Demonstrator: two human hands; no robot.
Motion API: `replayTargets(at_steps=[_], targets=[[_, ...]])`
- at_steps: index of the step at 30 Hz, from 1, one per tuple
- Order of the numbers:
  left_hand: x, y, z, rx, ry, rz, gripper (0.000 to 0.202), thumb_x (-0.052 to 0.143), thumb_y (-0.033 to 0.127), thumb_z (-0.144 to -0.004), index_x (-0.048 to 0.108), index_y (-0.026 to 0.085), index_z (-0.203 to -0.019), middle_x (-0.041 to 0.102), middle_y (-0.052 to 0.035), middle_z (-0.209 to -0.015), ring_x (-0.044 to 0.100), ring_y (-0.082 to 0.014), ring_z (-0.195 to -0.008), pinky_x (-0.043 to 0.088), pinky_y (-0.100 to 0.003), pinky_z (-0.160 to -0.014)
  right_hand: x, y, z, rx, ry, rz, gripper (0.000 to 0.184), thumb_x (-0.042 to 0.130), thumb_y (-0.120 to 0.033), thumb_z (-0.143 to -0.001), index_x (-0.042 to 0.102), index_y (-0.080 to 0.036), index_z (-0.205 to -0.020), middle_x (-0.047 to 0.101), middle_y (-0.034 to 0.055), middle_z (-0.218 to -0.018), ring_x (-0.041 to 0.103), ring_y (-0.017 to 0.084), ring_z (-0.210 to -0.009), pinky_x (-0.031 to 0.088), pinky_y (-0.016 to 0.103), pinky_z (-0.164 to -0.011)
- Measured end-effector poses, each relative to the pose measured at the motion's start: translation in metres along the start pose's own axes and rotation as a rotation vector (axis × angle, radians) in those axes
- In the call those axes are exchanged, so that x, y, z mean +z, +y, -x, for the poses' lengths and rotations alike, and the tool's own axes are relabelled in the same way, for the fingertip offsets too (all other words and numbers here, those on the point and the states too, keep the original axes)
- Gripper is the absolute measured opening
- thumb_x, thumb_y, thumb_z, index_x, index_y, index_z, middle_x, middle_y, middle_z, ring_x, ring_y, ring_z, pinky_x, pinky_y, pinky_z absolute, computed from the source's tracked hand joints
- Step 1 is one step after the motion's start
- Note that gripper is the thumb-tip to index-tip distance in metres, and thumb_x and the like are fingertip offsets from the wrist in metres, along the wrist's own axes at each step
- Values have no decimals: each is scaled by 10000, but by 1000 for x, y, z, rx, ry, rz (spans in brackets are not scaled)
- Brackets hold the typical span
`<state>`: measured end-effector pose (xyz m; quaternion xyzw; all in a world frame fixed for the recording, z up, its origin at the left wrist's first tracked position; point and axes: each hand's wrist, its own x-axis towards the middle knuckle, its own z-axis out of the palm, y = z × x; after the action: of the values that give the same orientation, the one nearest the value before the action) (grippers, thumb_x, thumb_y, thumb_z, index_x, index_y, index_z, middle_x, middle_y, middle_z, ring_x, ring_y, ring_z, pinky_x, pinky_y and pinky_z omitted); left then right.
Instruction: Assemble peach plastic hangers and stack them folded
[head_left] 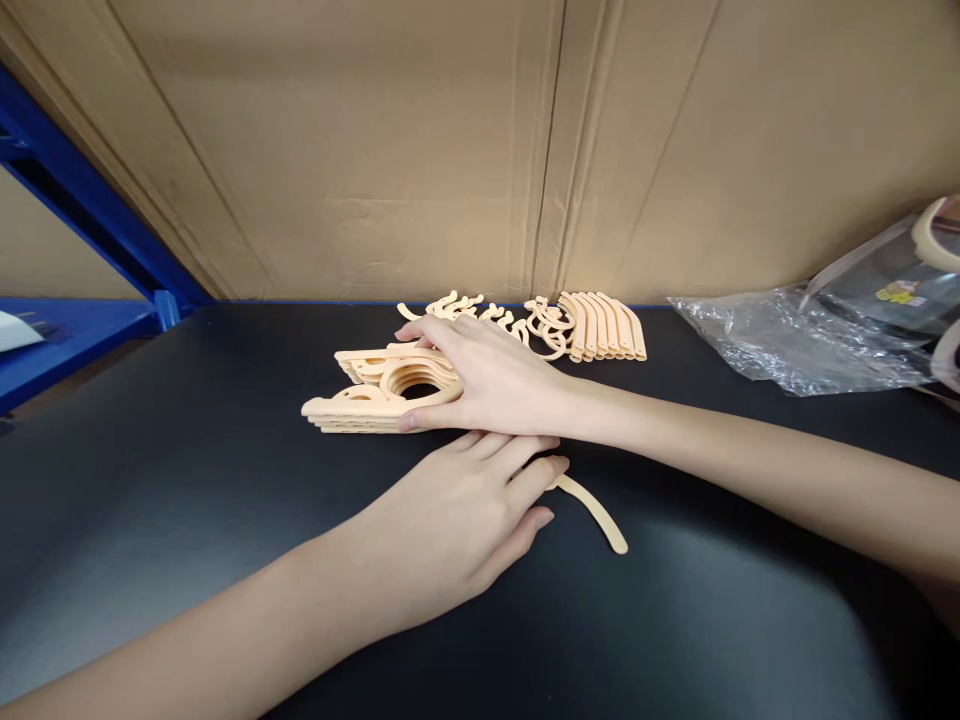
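Observation:
My right hand (491, 375) reaches in from the right and grips a stack of peach plastic hanger pieces (367, 395) lying on the black table (187, 480); thumb below, fingers over the top. My left hand (457, 515) lies just in front of it, fingers curled over one end of a single curved peach strip (596, 512) whose other end sticks out to the right. Behind the hands lies a row of more peach parts (592, 325), some hook-shaped, some curved strips set side by side.
Cardboard sheets (450, 140) form a wall right behind the table. Crumpled clear plastic bags (795, 340) with more items lie at the right rear. A blue metal shelf frame (90, 320) stands at the left.

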<state>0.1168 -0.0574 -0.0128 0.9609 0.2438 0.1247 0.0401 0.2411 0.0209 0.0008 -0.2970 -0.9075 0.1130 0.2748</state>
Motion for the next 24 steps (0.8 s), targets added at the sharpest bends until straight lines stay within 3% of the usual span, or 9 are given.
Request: replayTargets(at_steps=[7,11,14,18,21,24], targets=[[0,0,2,-2,9,-2,307,458,212,-975,574,148,-1251,626,-110,-1241,602,-271,-1140,490,-442,-986,-2,-3,0,21,-24,3,666,683,-542,-810,493,-148,-1312,593,123,-1324,539,306,-1172,415,435,-948],[1,-1,2,20,22,-29,318,445,215,-984,569,132,-1266,615,-119,-1286,570,-274,-1202,491,-438,-995,-25,0,-4,16,-56,2,658,532,-615,-896,479,-142,-1350,565,125,-1371,519,294,-1211,385,438,-993],[0,-1,1,28,26,-39,325,443,213,-988,566,129,-1277,610,-127,-1303,566,-265,-1217,502,-409,-985,-52,13,-6,18,-27,91,488,438,-533,-978,572,-151,-1249,642,97,-1248,586,246,-1109,424,389,-925],[-1,-1,1,37,33,-49,321,441,213,-989,575,131,-1268,613,-131,-1297,575,-264,-1205,511,-407,-975,-76,35,4,50,-52,366,298,526,-365,-958,691,-129,-1036,711,85,-1020,636,240,-969,437,354,-821],[-1,-2,1,48,43,-53,315,419,178,-986,584,132,-1250,617,-134,-1286,586,-262,-1179,527,-408,-947,-73,47,24,2,-96,487,259,505,-285,-961,720,-141,-982,708,96,-955,633,241,-908,427,367,-790],[0,-4,1,54,56,-56,320,409,118,-969,589,139,-1233,621,-122,-1274,594,-249,-1154,529,-395,-937,-59,52,45,-121,-164,563,227,518,-210,-943,707,-132,-1041,700,117,-994,607,260,-969,417,401,-830]])
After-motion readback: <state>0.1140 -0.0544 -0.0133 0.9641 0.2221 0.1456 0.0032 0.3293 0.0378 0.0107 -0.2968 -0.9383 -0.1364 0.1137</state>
